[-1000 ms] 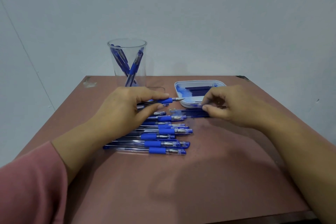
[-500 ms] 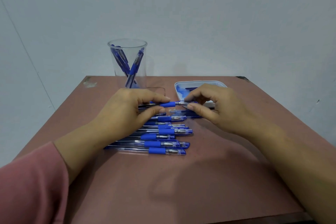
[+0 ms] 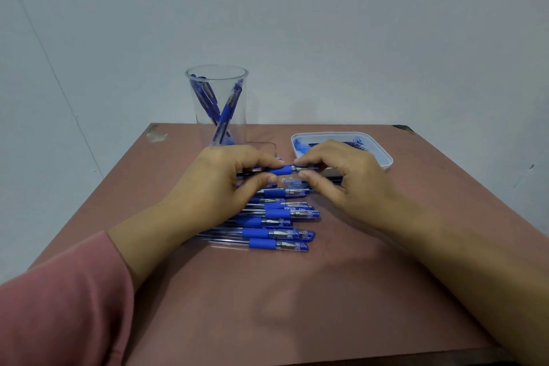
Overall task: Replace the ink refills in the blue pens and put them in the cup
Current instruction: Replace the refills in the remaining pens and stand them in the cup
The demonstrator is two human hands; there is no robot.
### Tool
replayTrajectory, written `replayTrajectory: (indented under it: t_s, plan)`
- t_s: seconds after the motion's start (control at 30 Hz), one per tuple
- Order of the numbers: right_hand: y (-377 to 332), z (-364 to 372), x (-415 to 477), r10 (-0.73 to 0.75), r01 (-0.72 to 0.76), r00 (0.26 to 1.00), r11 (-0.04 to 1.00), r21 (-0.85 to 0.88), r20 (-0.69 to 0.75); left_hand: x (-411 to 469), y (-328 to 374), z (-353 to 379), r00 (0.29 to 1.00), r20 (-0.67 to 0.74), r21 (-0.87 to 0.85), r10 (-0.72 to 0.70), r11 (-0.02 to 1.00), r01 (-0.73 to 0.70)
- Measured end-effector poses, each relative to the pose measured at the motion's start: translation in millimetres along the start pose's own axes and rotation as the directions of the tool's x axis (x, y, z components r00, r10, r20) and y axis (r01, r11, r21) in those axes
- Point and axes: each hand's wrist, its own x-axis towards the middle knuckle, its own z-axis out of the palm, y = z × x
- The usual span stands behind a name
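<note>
Both hands hold one blue pen (image 3: 280, 170) level above the table. My left hand (image 3: 219, 184) grips its barrel and blue grip section. The thumb and fingers of my right hand (image 3: 341, 178) pinch the metal tip end. Under the hands several blue pens (image 3: 276, 224) lie in a row on the table, tips pointing right. A clear cup (image 3: 218, 104) at the back holds a few blue pens. A white tray (image 3: 383, 157) at the back right holds dark refills, partly hidden by my right hand.
The reddish-brown table (image 3: 297, 300) ends at a grey wall behind the cup. A small clear pen part (image 3: 289, 180) lies between the hands. A chipped spot (image 3: 156, 134) marks the table's far left corner.
My right hand left the refills beside the tray, moved left and took hold of the tip end of the pen that my left hand holds.
</note>
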Motion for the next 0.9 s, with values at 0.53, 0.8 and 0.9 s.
replayTrajectory:
  t_s: [0.53,0.8,0.9]
  plan:
    - [12,-47,14,0.349,-0.28,0.902,0.921,0.271,-0.254,-48,0,-9,0.895,0.324,0.351,-0.306,0.917,0.187]
    - [-7,-31,87,0.189,-0.117,0.919,0.969,0.219,-0.346,-48,2,-8,0.884,0.333,0.386,-0.33,0.902,0.191]
    - [-4,-16,118,0.153,-0.099,0.927,0.981,0.169,-0.342,-48,1,-8,0.878,0.34,0.396,-0.337,0.898,0.191]
